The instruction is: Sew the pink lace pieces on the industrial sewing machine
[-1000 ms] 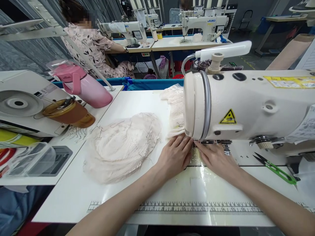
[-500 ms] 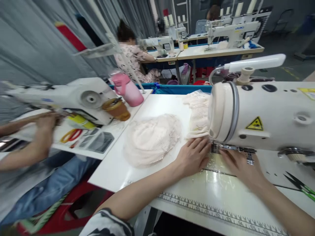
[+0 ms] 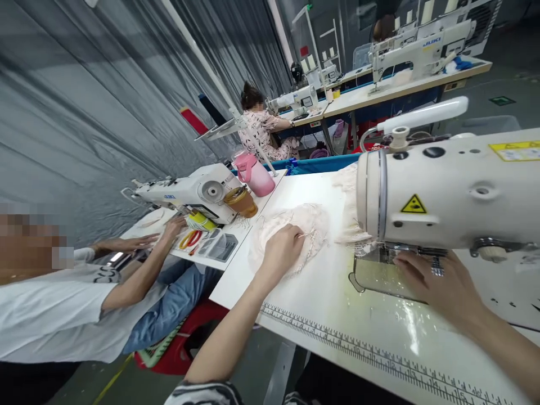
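Observation:
A round, flat pile of pale pink fabric pieces (image 3: 314, 253) with frayed thread ends lies on the white table. My left hand (image 3: 283, 247) rests on this pile, its fingers curled in a pinch at the top piece. My right hand (image 3: 441, 281) lies by the needle area of the white sewing machine (image 3: 439, 197), under its head, with fingers stretched out and nothing visible in them. More pale pink fabric (image 3: 350, 208) is bunched behind the machine's head, its near edge by the metal presser parts (image 3: 392, 252). The machine head hides part of that fabric.
A printed ruler (image 3: 358, 346) runs along the table's front edge. At the left, a co-worker's arm (image 3: 139, 281) reaches to another sewing machine (image 3: 189, 191). Nearby stand a pink jug (image 3: 257, 177) and an amber cup (image 3: 241, 202). Another person (image 3: 261, 129) sits farther back.
My left hand has moved left from beside the presser area onto the fabric pile, and its fingers have curled. My right hand stays by the machine. The view has turned left.

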`<action>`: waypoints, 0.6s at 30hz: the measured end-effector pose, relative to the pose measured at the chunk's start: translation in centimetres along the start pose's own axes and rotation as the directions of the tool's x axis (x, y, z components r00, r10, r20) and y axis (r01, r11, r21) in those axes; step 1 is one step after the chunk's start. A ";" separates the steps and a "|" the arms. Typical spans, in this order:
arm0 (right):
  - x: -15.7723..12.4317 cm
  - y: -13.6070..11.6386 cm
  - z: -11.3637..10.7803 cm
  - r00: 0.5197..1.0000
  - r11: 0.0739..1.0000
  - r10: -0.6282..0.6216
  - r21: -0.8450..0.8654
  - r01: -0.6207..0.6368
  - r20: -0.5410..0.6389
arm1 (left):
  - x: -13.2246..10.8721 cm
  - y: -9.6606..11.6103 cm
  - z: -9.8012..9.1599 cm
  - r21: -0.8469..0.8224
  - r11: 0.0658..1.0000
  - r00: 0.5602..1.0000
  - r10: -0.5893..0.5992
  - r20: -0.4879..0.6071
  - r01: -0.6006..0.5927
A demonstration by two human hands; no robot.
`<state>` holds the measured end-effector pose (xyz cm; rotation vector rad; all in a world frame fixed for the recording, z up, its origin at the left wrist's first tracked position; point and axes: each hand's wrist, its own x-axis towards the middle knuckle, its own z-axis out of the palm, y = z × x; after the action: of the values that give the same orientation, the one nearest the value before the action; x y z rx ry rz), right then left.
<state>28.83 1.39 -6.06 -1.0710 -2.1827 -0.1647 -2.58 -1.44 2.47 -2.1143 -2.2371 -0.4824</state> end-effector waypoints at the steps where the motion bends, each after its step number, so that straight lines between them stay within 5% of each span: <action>1: 0.1 -0.1 -0.1 1.000 1.000 -0.001 -0.018 0.001 0.002 | -0.1 -0.4 0.0 -0.045 0.999 1.000 -0.014 0.002 0.014; 11: 0.6 0.0 -0.7 0.997 0.993 -0.078 -0.084 0.078 0.002 | -0.2 -1.8 -0.3 -0.350 0.925 0.988 -0.153 0.013 0.148; 18: 0.5 0.0 -0.5 0.996 0.993 -0.088 -0.084 0.088 -0.002 | 0.9 -3.0 -2.2 -0.440 0.892 0.967 -0.195 -0.162 0.106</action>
<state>28.91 1.46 -5.37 -1.0188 -2.2361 -0.3015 -6.05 -1.17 4.16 -1.9401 -2.3516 -1.2449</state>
